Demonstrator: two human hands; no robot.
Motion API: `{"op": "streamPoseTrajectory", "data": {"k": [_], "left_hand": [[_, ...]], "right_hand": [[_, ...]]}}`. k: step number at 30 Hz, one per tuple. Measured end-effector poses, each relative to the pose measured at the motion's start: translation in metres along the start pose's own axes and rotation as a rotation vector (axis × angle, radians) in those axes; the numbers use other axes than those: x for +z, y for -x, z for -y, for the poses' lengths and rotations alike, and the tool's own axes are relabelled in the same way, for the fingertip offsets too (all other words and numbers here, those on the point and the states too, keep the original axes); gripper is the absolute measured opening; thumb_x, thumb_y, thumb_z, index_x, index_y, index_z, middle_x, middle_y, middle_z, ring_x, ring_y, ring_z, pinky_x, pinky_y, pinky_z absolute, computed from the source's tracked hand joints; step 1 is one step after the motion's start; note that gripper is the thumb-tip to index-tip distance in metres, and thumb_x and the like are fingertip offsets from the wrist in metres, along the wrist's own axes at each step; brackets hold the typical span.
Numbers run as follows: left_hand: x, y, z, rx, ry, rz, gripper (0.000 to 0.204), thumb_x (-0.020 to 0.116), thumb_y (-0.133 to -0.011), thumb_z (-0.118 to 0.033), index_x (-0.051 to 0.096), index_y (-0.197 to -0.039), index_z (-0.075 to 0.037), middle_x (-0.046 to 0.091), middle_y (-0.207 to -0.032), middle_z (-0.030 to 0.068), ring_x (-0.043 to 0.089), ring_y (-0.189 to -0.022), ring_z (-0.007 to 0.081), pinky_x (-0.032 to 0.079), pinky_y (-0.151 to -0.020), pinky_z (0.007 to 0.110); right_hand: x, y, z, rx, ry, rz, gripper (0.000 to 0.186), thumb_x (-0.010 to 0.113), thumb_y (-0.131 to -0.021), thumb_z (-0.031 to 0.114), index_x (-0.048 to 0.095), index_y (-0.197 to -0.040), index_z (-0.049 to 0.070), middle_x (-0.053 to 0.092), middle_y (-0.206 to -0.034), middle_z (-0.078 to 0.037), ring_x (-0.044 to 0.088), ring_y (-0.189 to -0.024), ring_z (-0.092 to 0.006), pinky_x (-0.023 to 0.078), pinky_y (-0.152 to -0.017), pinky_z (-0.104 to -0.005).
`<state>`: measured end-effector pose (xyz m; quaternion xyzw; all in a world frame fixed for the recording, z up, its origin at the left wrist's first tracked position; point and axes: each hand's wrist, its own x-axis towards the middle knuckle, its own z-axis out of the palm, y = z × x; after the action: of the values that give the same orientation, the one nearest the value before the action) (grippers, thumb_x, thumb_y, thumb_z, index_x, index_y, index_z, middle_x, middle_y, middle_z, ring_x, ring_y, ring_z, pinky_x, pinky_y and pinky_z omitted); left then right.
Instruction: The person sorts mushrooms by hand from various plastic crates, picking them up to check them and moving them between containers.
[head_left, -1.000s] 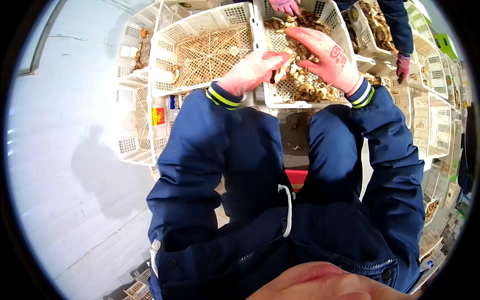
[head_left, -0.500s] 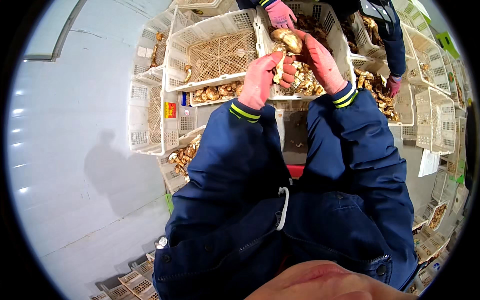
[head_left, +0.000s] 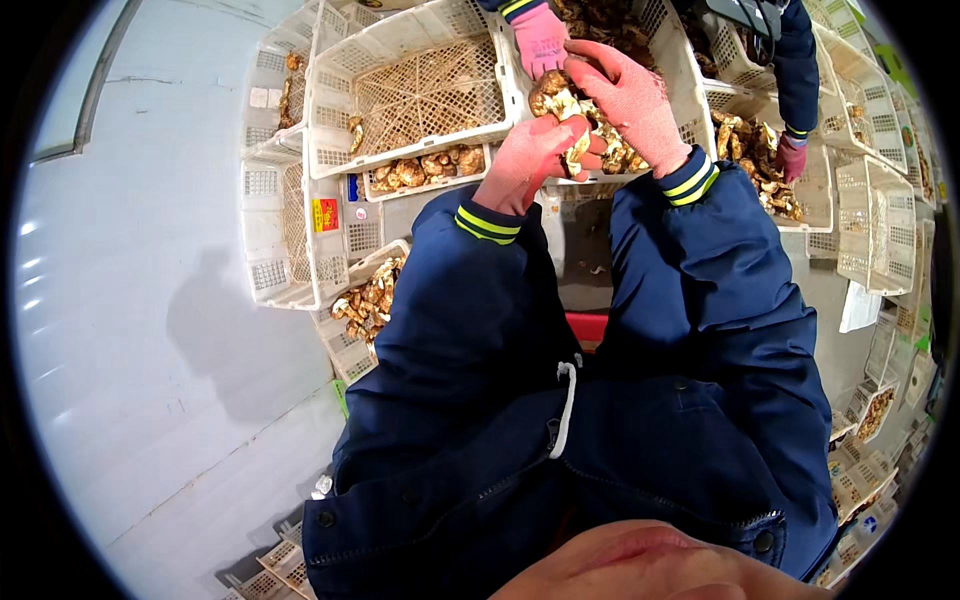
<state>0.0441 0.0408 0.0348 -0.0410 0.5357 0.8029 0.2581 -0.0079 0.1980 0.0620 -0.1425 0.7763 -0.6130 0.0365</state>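
Note:
My left hand (head_left: 528,158), in a pink glove, is closed around a pale, brown-flecked mushroom piece (head_left: 575,150). My right hand (head_left: 630,105), gloved alike, is just above it with curved fingers over a brown mushroom cap (head_left: 545,95); its fingertips are partly hidden, so its grip is unclear. Both hands are over a white perforated crate (head_left: 687,95) holding more mushrooms (head_left: 620,160). A co-worker's pink-gloved hand (head_left: 540,38) reaches into the same crate beside my right hand's fingers.
A nearly bare crate (head_left: 410,85) lies left, with mushrooms in a crate (head_left: 425,167) below it and in another (head_left: 365,305). A second co-worker hand (head_left: 792,157) is at the right crate of mushrooms (head_left: 760,170). More crates (head_left: 870,220) line the right; grey floor (head_left: 150,300) lies left.
Since half a second ago the large cap has dropped lower, and my right hand's fingers have moved up and left over it. The co-worker's hand at the top has come down slightly.

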Motion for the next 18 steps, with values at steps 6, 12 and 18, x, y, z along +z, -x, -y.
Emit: {"op": "streamPoseTrajectory", "data": {"k": [6, 12, 18], "left_hand": [[-0.009, -0.007, -0.002, -0.028, 0.182, -0.071, 0.039, 0.05, -0.091, -0.029, 0.05, -0.11, 0.005, 0.061, -0.096, 0.0143, 0.062, -0.077, 0.0201, 0.051, -0.066, 0.03], [-0.021, -0.011, 0.005, 0.042, 0.37, -0.137, 0.038, 0.046, -0.093, -0.029, 0.05, -0.11, 0.004, 0.061, -0.095, 0.0145, 0.061, -0.08, 0.0242, 0.05, -0.07, 0.035], [-0.026, -0.018, 0.013, 0.159, 0.448, -0.182, 0.038, 0.048, -0.093, -0.029, 0.043, -0.119, -0.002, 0.05, -0.12, 0.0136, 0.051, -0.105, 0.0243, 0.042, -0.089, 0.038]], "right_hand": [[-0.005, -0.007, -0.027, 0.086, -0.363, -0.029, 0.035, 0.051, -0.091, 0.026, 0.055, -0.117, 0.003, 0.06, -0.096, -0.003, 0.055, -0.077, -0.0092, 0.045, -0.07, -0.0223], [-0.002, -0.005, -0.037, 0.058, -0.178, 0.016, 0.034, 0.049, -0.091, 0.028, 0.057, -0.114, 0.004, 0.06, -0.092, -0.003, 0.056, -0.075, -0.0094, 0.045, -0.068, -0.0216], [0.0, 0.005, -0.032, 0.212, -0.268, 0.187, 0.033, 0.05, -0.09, 0.03, 0.059, -0.107, 0.004, 0.06, -0.082, 0.0, 0.053, -0.067, -0.007, 0.043, -0.062, -0.0203]]}}
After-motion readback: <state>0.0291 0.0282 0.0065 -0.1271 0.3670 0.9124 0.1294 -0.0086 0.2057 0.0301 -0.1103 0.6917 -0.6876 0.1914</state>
